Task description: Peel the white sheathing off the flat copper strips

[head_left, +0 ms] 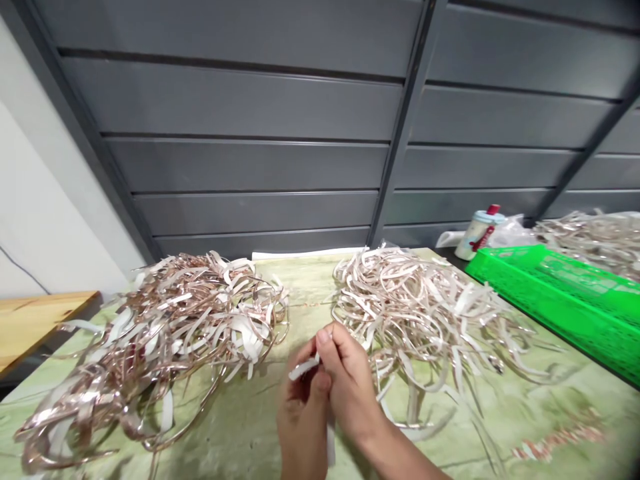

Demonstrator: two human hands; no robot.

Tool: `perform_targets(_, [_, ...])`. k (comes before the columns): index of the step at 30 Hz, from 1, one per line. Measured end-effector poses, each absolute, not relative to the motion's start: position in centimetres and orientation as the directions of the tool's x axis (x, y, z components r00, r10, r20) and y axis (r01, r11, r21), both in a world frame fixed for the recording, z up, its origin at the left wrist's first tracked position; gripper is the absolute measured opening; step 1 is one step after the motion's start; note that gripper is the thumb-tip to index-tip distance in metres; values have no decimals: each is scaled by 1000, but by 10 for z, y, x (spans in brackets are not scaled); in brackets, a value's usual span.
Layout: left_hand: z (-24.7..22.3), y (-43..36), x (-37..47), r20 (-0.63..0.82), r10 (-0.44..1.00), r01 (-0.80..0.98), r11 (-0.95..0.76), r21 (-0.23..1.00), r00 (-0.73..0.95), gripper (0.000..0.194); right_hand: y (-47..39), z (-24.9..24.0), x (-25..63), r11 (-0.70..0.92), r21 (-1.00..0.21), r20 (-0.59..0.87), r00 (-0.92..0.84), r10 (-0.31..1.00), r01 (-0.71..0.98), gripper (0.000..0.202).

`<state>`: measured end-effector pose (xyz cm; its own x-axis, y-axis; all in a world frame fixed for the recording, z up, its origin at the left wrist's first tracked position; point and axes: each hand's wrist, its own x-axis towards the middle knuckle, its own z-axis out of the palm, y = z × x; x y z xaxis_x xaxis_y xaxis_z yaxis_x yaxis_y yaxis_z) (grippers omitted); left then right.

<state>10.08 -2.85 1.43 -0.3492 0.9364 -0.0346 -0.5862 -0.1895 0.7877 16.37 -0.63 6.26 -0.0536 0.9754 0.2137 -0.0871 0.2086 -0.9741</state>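
My left hand (305,417) and my right hand (347,380) meet low in the middle of the head view, between two heaps of strips. Both are closed on a thin white strip (302,369), its short end poking out over the left fingers. A pale length also hangs below the hands. The fingers hide the part between. The heap of shiny copper-coloured and white strips (195,320) spreads to the left of my hands. On the right lies a second, paler heap of looped strips (405,300), close to my right hand.
The table (235,433) has a green marbled top. A green plastic basket (565,300) stands at the right edge. Behind it are a lidded cup (477,233) and more strips (595,237). A grey panelled wall (250,160) closes off the back.
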Motion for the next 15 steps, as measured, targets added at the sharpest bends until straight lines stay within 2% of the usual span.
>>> perform_targets(2, [14, -29, 100, -89, 930, -513, -114, 851, -355, 46, -6, 62, 163, 191, -974, 199, -57, 978, -120, 36])
perform_targets(4, [14, -30, 98, -133, 928, -502, -65, 863, -349, 46, -5, 60, 164, 141, -971, 156, -63, 986, -193, 35])
perform_targets(8, [10, -30, 97, -129, 939, -551, -72, 831, -319, 41, -1, 56, 168, -7, -942, 30, -104, 994, -335, 36])
perform_targets(15, [3, -30, 101, -164, 933, -624, -78, 778, -320, 35, 4, 61, 171, -99, -845, -64, -85, 994, -525, 35])
